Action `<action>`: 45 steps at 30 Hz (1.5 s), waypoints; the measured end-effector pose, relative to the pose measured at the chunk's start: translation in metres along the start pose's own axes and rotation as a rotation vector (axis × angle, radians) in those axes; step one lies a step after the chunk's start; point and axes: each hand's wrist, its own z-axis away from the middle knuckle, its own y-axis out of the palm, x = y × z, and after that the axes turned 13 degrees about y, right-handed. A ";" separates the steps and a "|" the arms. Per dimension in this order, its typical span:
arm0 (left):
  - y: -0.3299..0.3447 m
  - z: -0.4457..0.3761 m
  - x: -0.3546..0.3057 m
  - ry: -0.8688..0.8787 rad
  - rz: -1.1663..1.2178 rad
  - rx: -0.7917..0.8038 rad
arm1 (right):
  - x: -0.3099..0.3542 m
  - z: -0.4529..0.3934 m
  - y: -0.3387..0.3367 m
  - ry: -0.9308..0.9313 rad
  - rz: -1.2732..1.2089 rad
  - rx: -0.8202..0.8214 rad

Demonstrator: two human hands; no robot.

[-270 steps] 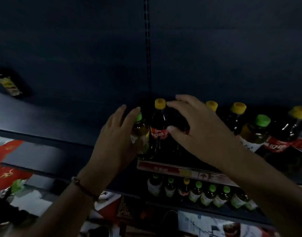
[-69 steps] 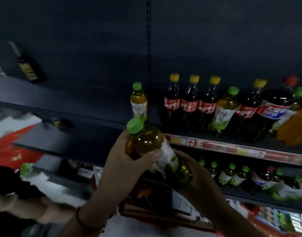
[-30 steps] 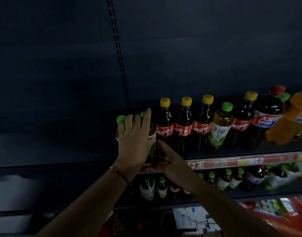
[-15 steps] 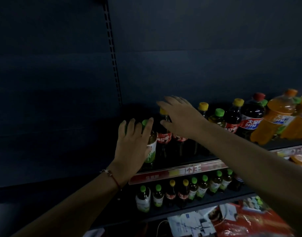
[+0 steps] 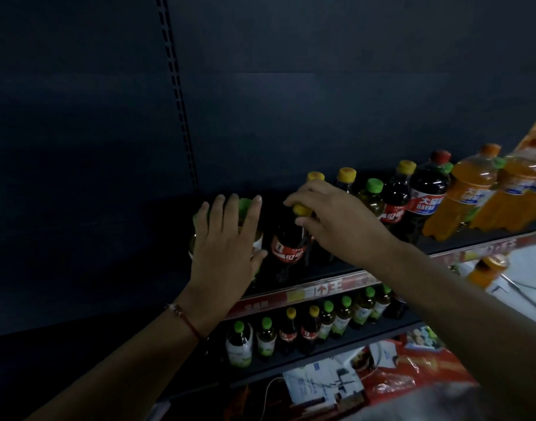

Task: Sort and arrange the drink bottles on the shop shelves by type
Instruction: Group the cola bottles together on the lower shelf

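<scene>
1. While I am watching through the head camera, the person is working at the left end of the upper shelf (image 5: 327, 288), grouping the drink bottles by type; I judge this step to be closing the cola row up against the green teas.
2. The left hand (image 5: 227, 253) is resting flat against two green-capped tea bottles (image 5: 245, 205) at the row's left end. Its fingers (image 5: 233, 208) are spread and nearly straight, pressing rather than wrapping; I cannot tell whether the thumb is gripping.
3. The right hand (image 5: 336, 220) is reaching over the yellow-capped cola bottle (image 5: 291, 247) just beside the teas. Its fingertips (image 5: 300, 221) are curling round the neck under the cap, seemingly pinching it lightly.
4. Further right, more colas are standing with one stray green tea (image 5: 371, 199) between them, then a large dark cola (image 5: 427, 196) and orange drinks (image 5: 470, 189).
5. In my judgement, the next move is calling for sliding this cola upright into line, then lifting the stray tea out toward the left group without knocking its neighbours.
</scene>
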 end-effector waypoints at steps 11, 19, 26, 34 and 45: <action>0.017 0.046 -0.128 -0.443 1.582 0.057 | -0.027 0.071 -0.006 0.080 -0.443 0.234; 0.059 0.055 -0.209 -0.856 1.577 -0.113 | -0.100 0.117 0.052 0.281 -0.837 0.417; 0.115 0.035 -0.276 -1.416 1.700 -0.427 | -0.207 0.170 0.125 0.474 -0.777 1.059; 0.166 0.064 -0.337 -1.523 1.613 -0.483 | -0.267 0.201 0.182 0.402 -0.681 1.139; 0.331 0.174 -0.349 -1.154 1.235 -0.324 | -0.328 0.252 0.414 0.293 -0.680 0.817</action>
